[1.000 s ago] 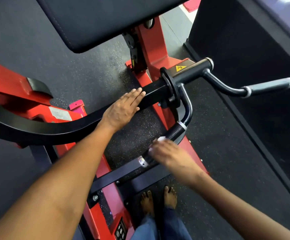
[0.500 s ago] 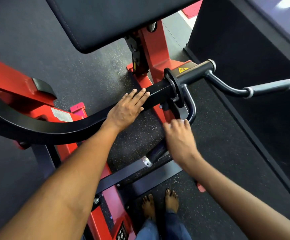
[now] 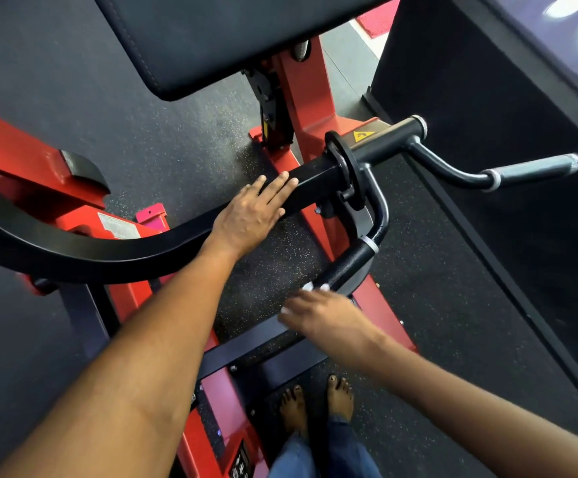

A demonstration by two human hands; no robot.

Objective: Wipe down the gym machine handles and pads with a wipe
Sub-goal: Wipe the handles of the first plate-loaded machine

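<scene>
Step now: wiping the near black handle [image 3: 344, 265], low and right of the middle of the frame.
Done so far: hard to tell from one look; no wet marks to see on any part.
Left to do: likely the far silver handle [image 3: 535, 167] at the right side, and the big dark pad [image 3: 232, 39] at the top, both untouched right now.
Left hand [image 3: 253, 215]: flat and relaxed, fingers straight, resting on top of the black bar [image 3: 311, 188] in the middle of the frame; holding nothing, maybe steadying the machine.
Right hand [image 3: 322, 315]: blurry, curled over the low end of the near black handle, gripping a white wipe.
Wipe [image 3: 310, 287]: only small white bits peeking out by the fingers, pressed on the handle; most of it hidden under the hand.
Not sure: how tight the right hand squeezes, because of the blur.
Machine: red frame [image 3: 308, 98] with a yellow warning sticker [image 3: 363, 135] near the upper right.
Floor [image 3: 270, 270]: dark and speckled, bare feet [image 3: 316, 405] at the bottom of the frame.
Next move, as a guess: sliding the wipe up along the near handle toward the bend.
</scene>
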